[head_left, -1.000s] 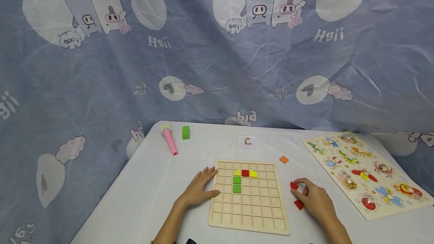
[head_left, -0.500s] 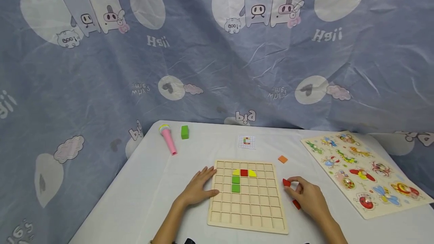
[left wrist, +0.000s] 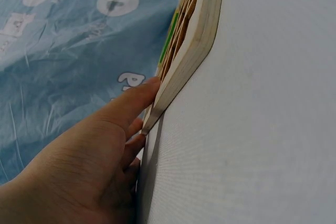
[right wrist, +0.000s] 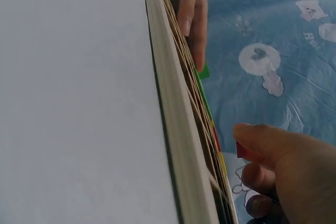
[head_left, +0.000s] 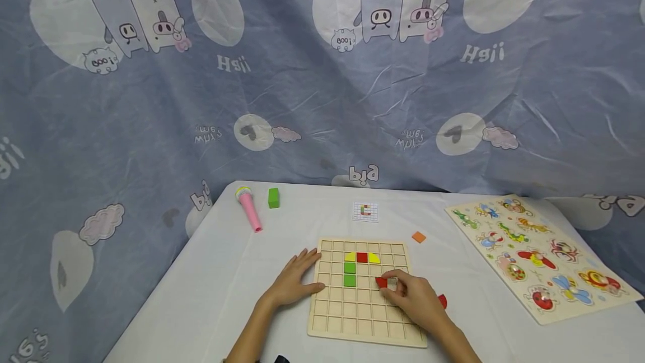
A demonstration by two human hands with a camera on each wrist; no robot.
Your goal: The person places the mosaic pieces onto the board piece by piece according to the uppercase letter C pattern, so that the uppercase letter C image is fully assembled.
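Observation:
A wooden grid board (head_left: 364,326) lies on the white table. Two yellow curved pieces (head_left: 374,258), a red square tile (head_left: 361,257) and two green square tiles (head_left: 350,268) sit in its cells. Thumb and fingers of my right hand (head_left: 417,299) pinch a red piece with a curved edge (head_left: 381,283) over the right-hand cells; in the right wrist view that red piece (right wrist: 241,150) is held just above the board. My left hand (head_left: 292,282) rests with extended fingers at the board's left edge, its thumb (left wrist: 144,93) touching the rim.
Another red curved piece (head_left: 442,301) lies right of the board, partly behind the right hand. An orange tile (head_left: 419,237), a printed pattern card (head_left: 365,212), a green block (head_left: 274,198) and a pink toy microphone (head_left: 250,212) are farther back. An insect puzzle board (head_left: 541,262) is at right.
My right hand has lifted the red curved piece from the table and carried it left over the board. The other red piece stays on the table. My left hand has kept its place.

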